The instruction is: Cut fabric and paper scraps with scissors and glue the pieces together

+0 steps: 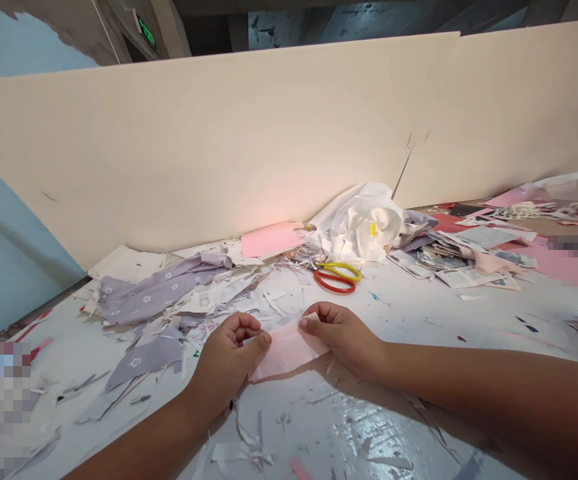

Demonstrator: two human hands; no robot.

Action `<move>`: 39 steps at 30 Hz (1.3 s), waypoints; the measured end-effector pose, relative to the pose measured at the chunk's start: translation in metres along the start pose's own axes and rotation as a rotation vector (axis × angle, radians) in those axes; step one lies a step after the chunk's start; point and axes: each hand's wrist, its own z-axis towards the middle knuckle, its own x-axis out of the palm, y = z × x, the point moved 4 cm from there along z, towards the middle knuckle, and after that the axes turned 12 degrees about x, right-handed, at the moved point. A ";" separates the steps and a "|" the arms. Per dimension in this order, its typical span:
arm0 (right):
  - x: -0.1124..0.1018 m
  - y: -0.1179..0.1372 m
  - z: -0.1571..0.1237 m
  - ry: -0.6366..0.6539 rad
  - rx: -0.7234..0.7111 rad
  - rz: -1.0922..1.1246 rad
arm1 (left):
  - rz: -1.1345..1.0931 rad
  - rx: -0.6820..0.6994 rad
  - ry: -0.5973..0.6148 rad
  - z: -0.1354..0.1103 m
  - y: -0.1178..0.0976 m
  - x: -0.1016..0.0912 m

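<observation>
A pale pink rectangular piece [289, 350], thin like paper or cloth, is held just above the white table [349, 427]. My left hand [233, 350] pinches its left end between thumb and curled fingers. At its upper right corner, my right hand [341, 333] grips it the same way. Beyond my hands lie scissors with one red and one yellow handle loop [336, 279]; their blades are hidden among scraps. Whether the pink piece is one layer or folded I cannot tell.
Lavender flowered cloth [163, 290] and many thin offcuts spread to the left. A pink sheet [271, 240] and a crumpled white bag [361, 223] rest against the upright cream board [249, 147]. Stacks of printed pieces [469, 257] and a white cord [521, 211] lie at right.
</observation>
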 end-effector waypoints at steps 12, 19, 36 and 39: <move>-0.004 0.001 0.003 0.027 -0.055 0.133 | -0.140 -0.043 -0.037 -0.001 0.002 -0.003; -0.009 0.000 0.007 -0.030 -0.088 0.116 | -0.175 -0.029 0.001 0.003 0.010 -0.009; -0.010 0.001 0.006 -0.026 -0.070 0.196 | -0.189 -0.018 0.017 0.003 0.013 -0.009; -0.010 0.000 0.006 -0.026 -0.053 0.218 | -0.205 -0.021 0.007 0.002 0.011 -0.009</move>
